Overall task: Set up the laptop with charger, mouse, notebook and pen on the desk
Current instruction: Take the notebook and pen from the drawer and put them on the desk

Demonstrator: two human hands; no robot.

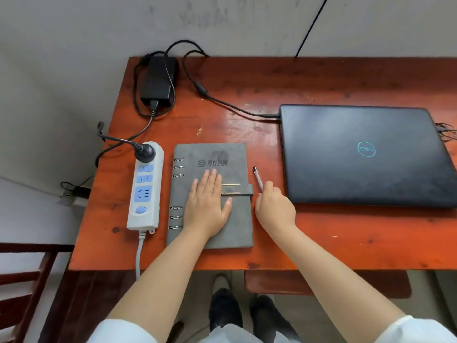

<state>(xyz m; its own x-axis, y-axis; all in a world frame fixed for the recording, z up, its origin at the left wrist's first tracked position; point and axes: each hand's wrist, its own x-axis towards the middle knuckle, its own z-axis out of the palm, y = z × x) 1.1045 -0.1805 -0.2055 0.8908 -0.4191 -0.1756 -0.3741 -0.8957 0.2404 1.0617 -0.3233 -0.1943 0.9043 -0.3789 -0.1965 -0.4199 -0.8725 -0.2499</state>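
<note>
A grey ring-bound notebook (215,154) lies shut on the red-brown desk (321,233), and my left hand (207,201) rests flat on its cover with fingers spread. Just right of the notebook my right hand (273,206) pinches the lower end of a clear pen (257,175), which lies on the desk pointing away from me. The black laptop (366,157) lies shut at the right, its charger cable (230,105) plugged into its left side. The black charger brick (158,80) sits at the back left corner. No mouse is visible.
A white power strip (146,186) with the charger's plug (146,152) in its far socket lies left of the notebook. Thin wires (447,131) poke out behind the laptop's right edge. A wooden chair (22,280) stands at the lower left, a stool (326,283) under the desk.
</note>
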